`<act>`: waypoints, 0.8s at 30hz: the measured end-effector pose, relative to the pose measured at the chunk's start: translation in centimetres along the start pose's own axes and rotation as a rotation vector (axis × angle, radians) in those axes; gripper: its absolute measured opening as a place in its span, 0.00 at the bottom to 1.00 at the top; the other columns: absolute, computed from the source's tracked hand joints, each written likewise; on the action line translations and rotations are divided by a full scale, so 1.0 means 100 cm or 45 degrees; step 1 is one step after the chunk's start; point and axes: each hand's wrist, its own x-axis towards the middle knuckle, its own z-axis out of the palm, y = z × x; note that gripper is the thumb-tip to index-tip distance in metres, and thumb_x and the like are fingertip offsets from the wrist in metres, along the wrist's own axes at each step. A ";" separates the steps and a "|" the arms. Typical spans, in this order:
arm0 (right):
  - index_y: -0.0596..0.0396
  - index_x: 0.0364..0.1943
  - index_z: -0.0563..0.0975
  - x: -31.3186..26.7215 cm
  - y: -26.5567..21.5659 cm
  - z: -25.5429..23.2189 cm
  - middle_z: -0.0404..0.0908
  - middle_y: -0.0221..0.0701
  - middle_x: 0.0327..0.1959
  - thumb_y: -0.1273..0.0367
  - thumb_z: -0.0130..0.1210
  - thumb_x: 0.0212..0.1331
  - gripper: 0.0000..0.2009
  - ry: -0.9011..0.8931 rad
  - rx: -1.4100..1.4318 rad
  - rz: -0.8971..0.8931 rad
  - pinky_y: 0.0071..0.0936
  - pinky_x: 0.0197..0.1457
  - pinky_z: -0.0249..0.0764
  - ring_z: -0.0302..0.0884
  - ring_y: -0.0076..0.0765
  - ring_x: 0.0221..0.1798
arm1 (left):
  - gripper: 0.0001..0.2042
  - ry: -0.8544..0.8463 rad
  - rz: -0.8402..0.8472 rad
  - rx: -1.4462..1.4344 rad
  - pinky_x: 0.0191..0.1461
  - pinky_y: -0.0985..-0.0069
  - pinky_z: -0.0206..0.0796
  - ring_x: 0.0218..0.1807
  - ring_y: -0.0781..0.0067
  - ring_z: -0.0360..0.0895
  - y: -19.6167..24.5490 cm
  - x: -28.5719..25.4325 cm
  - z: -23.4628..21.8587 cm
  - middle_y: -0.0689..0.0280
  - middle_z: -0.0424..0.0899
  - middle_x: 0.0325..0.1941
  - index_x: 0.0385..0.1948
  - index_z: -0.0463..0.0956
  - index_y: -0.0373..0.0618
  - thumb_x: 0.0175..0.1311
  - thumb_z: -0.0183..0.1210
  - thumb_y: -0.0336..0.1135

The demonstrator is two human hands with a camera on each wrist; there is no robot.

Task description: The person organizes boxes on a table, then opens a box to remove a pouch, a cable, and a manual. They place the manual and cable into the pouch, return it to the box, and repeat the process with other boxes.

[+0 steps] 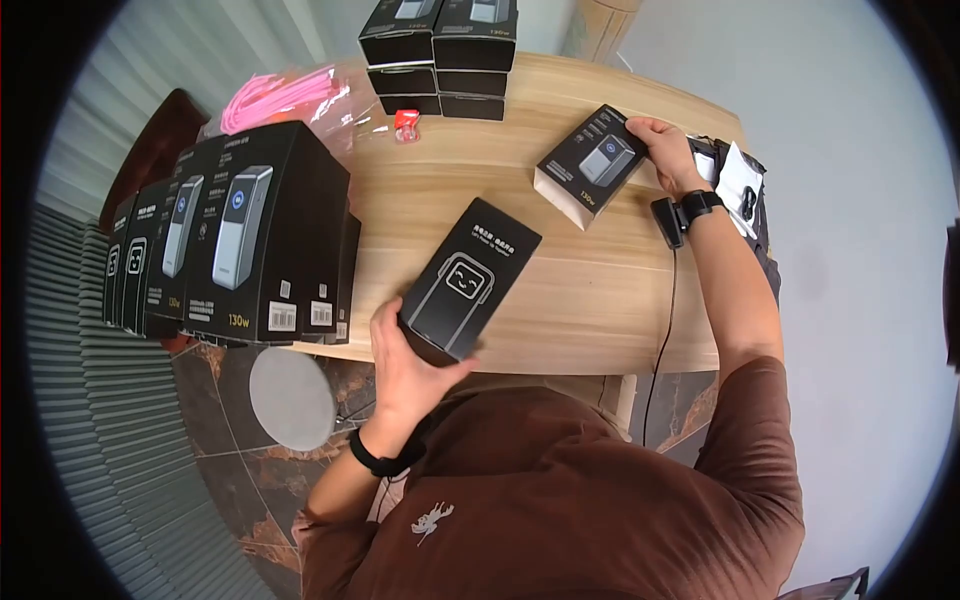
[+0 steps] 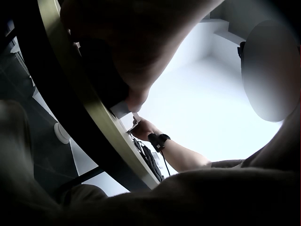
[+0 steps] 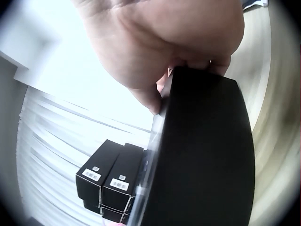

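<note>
My left hand (image 1: 400,368) grips a black box (image 1: 472,280) by its near end, fingers along the left side and thumb at the near right corner. The box has a smiling-face drawing and white lettering on top. Farther right, my right hand (image 1: 668,152) holds a second black box (image 1: 598,160), printed with a silver power bank and "130w", by its far right edge. Its near end shows white. From the right wrist, that box's dark side (image 3: 202,150) fills the middle, thumb against one face. The left wrist view is mostly dark around the left hand (image 2: 141,61).
Several black boxes (image 1: 240,230) stand at the table's left, and more are stacked (image 1: 437,75) at the back. Pink cord in plastic (image 1: 280,98) and a small red item (image 1: 406,120) lie between them. A white packet with black cable (image 1: 742,185) sits at the right edge.
</note>
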 end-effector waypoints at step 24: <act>0.55 0.73 0.71 -0.270 0.025 0.130 0.73 0.29 0.52 0.79 0.56 0.67 0.29 -0.447 0.127 -0.092 0.23 0.49 0.79 0.77 0.24 0.49 | 0.38 -0.204 0.296 -0.514 0.83 0.57 0.48 0.80 0.49 0.59 -0.002 -0.008 0.017 0.49 0.62 0.78 0.73 0.65 0.36 0.56 0.68 0.22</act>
